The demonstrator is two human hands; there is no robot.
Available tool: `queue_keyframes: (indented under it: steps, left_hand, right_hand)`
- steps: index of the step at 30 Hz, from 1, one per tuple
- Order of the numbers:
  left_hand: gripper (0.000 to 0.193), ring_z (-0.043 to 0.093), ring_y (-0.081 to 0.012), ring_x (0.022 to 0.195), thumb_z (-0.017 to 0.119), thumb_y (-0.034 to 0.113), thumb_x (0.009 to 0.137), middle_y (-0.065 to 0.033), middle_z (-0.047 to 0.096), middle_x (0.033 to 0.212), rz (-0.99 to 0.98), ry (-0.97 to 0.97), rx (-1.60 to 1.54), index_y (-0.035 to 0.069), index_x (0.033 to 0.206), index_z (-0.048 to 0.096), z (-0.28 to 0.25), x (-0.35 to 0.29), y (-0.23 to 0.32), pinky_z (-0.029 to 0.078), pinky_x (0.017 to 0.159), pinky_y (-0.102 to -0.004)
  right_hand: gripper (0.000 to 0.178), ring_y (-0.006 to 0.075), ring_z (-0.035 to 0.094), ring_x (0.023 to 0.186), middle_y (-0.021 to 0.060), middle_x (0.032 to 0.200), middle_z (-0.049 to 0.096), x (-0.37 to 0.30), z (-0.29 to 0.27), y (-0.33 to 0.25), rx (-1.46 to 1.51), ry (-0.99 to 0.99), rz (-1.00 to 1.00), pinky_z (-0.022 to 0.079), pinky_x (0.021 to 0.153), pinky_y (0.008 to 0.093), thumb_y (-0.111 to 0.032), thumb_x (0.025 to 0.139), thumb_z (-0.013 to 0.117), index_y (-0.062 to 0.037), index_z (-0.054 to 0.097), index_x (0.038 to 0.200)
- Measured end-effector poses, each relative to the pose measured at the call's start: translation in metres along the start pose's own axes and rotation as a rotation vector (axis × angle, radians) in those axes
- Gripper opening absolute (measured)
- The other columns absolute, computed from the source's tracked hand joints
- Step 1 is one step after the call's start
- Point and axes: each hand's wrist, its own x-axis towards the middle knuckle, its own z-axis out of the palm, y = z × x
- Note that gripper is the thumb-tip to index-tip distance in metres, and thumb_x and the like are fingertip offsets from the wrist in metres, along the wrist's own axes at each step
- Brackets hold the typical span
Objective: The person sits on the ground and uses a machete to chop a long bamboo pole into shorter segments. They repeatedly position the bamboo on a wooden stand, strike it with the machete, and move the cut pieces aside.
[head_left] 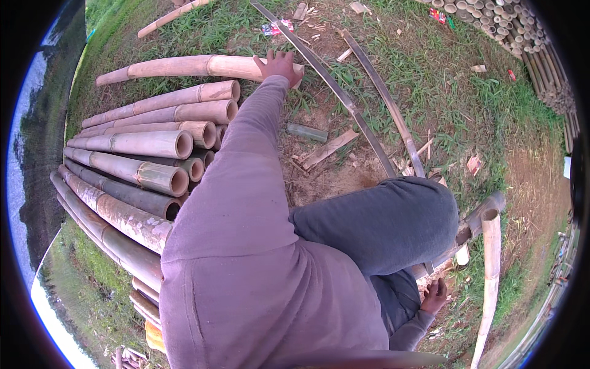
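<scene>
My left hand, arm stretched far forward, lies palm-down with fingers closed over the cut end of a bamboo pole; its palm side is hidden. Nearer me than that hand, left of my sleeve, lies the pole stack, partly covered by my torso. My right hand, low by my knee, is half hidden; whether open or closed, I cannot tell.
</scene>
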Motion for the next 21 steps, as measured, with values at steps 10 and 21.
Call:
queue_keyframes:
  steps: [10, 21]
  left_hand:
    - [0.092, 0.055, -0.0415, 0.146, 0.065, 0.074, 0.092, -0.0246, 0.061, 0.153, -0.04, -0.232, -0.047, 0.005, 0.153, 0.058, 0.05, 0.087, -0.127, 0.038, 0.122, -0.0621]
    - [0.061, 0.067, -0.0415, 0.125, 0.084, 0.033, 0.089, -0.0211, 0.069, 0.138, 1.391, -0.117, -0.671, 0.008, 0.142, 0.065, -0.047, -0.129, 0.306, 0.053, 0.108, -0.0506]
  right_hand:
    - [0.052, 0.035, 0.078, 0.102, 0.0233, 0.121, 0.076, -0.009, 0.031, -0.064, -0.191, 0.03, -0.007, 0.062, 0.085, 0.0444, -0.029, 0.098, 0.077, 0.0011, 0.066, 0.138]
    - [0.051, 0.0436, 0.075, 0.103, 0.0225, 0.115, 0.076, -0.032, 0.035, -0.07, -0.394, 0.013, -0.104, 0.06, 0.093, 0.0513, -0.035, 0.095, 0.077, -0.0067, 0.068, 0.136]
